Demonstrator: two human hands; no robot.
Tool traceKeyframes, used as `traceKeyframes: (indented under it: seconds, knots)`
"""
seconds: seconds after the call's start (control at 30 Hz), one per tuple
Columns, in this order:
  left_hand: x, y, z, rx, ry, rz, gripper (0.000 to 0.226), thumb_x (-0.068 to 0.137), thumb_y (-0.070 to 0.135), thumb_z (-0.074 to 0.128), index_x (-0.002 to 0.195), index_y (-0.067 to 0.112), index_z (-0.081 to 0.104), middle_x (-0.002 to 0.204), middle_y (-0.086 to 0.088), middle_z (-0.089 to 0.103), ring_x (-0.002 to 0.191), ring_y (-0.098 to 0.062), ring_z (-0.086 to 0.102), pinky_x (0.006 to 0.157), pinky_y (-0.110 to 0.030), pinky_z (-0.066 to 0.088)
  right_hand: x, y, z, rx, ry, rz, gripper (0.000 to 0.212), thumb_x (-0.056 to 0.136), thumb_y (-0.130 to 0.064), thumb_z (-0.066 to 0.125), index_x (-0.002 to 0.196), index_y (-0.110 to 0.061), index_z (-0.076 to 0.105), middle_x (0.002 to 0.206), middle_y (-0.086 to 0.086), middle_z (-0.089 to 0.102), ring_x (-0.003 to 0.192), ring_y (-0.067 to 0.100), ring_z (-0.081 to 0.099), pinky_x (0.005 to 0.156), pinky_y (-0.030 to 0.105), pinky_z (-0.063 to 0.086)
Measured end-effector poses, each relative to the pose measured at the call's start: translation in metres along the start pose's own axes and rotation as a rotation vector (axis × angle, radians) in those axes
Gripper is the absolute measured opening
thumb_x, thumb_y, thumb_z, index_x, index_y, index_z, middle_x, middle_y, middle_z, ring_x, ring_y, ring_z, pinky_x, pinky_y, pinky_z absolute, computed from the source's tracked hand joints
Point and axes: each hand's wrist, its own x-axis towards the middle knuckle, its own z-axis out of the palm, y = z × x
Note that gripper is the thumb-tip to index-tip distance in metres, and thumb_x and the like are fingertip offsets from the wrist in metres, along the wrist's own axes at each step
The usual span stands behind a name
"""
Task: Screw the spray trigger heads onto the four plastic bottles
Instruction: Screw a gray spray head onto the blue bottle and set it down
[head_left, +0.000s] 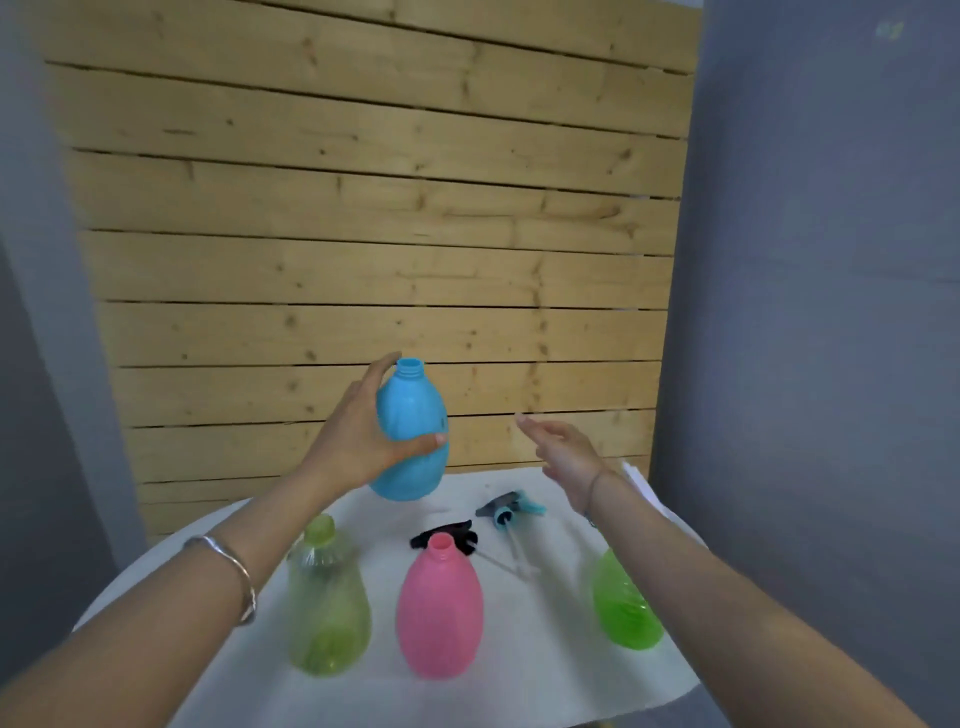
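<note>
Three bottles (440, 608) stand uncapped on the tabletop (571, 670); left hand (358, 436) grip clasps blue bottle (413, 431) aloft; right hand (563, 457) grip released.

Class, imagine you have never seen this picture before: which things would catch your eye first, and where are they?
The blue bottle stands out first, held up above the table in the left hand, its neck open. Next comes the pink bottle standing at the front centre of the white cloth, between a pale green bottle and a brighter green bottle. The right hand hovers open above a blue and grey trigger head lying on the cloth.
</note>
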Motion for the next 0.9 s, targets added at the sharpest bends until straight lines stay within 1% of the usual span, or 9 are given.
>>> traceKeyframes:
  seconds: [0.1,0.23,0.37,0.5,0.63,0.7,0.77,0.83,0.9]
  knots:
    - [0.015,-0.026,0.006,0.088,-0.114,-0.040,0.107,0.056,0.045,0.088,0.143,0.023,0.030,0.131,-0.005,0.051,0.114,-0.022,0.054,0.096,-0.045,0.049,0.037,0.040,0.010,-0.102,-0.004,0.159,0.065,0.078,-0.046,0.072,0.124,-0.005,0.054,0.133,0.012,0.053,0.123,0.028,0.049,0.103,0.041,0.039]
    - [0.027,-0.049,0.021,0.066,-0.174,-0.039,0.101,0.059,0.042,0.088,0.141,0.019,0.033,0.127,-0.003,0.052,0.110,-0.020,0.056,0.091,-0.041,0.053,0.073,0.083,0.021,-0.328,0.038,0.266,0.049,0.071,-0.049,0.076,0.080,-0.003,0.062,0.090,0.009,0.057,0.074,0.020,0.055,0.073,0.032,0.044]
    - [0.032,-0.060,0.031,0.042,-0.186,-0.024,0.093,0.061,0.041,0.087,0.137,0.020,0.036,0.119,0.004,0.056,0.102,-0.012,0.059,0.079,-0.027,0.053,0.091,0.110,0.031,-0.413,0.151,0.338,0.061,0.066,-0.052,0.078,0.097,-0.005,0.053,0.088,0.010,0.056,0.059,0.018,0.050,0.049,0.026,0.039]
    - [0.031,-0.065,0.038,0.008,-0.184,-0.027,0.087,0.062,0.041,0.086,0.132,0.022,0.039,0.112,0.009,0.056,0.096,-0.006,0.058,0.069,-0.018,0.048,0.098,0.125,0.041,-0.455,0.194,0.354,0.061,0.062,-0.050,0.081,0.094,-0.007,0.052,0.087,0.007,0.060,0.079,0.024,0.062,0.063,0.029,0.046]
    - [0.027,-0.063,0.038,0.004,-0.139,-0.060,0.084,0.061,0.042,0.086,0.130,0.019,0.043,0.116,0.002,0.057,0.102,-0.015,0.059,0.082,-0.034,0.054,0.096,0.135,0.048,-0.523,0.233,0.290,0.051,0.070,-0.040,0.077,0.105,-0.006,0.062,0.103,0.009,0.067,0.096,0.027,0.066,0.067,0.027,0.045]
    - [0.022,-0.060,0.039,0.003,-0.109,-0.081,0.084,0.060,0.043,0.087,0.128,0.017,0.043,0.116,0.002,0.057,0.103,-0.017,0.059,0.086,-0.040,0.055,0.091,0.131,0.048,-0.487,0.247,0.249,0.036,0.074,-0.032,0.076,0.098,-0.007,0.067,0.100,0.009,0.068,0.091,0.026,0.065,0.067,0.026,0.045]
    - [0.018,-0.054,0.037,-0.001,-0.056,-0.070,0.085,0.058,0.044,0.087,0.127,0.019,0.043,0.116,0.004,0.056,0.103,-0.016,0.058,0.086,-0.038,0.054,0.086,0.116,0.046,-0.388,0.252,0.158,0.022,0.076,-0.028,0.075,0.089,-0.010,0.072,0.088,0.008,0.067,0.081,0.022,0.061,0.073,0.030,0.049]
    - [0.016,-0.042,0.031,-0.027,0.003,-0.048,0.085,0.057,0.044,0.088,0.127,0.022,0.044,0.117,0.005,0.055,0.104,-0.016,0.057,0.086,-0.037,0.053,0.078,0.086,0.041,-0.153,0.246,0.050,0.028,0.077,-0.023,0.076,0.097,-0.003,0.072,0.086,0.008,0.066,0.078,0.021,0.061,0.082,0.034,0.052]
    - [0.014,-0.027,0.024,-0.063,0.056,-0.029,0.084,0.055,0.046,0.087,0.125,0.025,0.046,0.118,0.006,0.056,0.105,-0.014,0.057,0.085,-0.035,0.053,0.064,0.046,0.033,0.147,0.197,-0.046,0.031,0.080,-0.015,0.074,0.105,0.003,0.067,0.084,0.010,0.066,0.071,0.019,0.063,0.076,0.030,0.055]
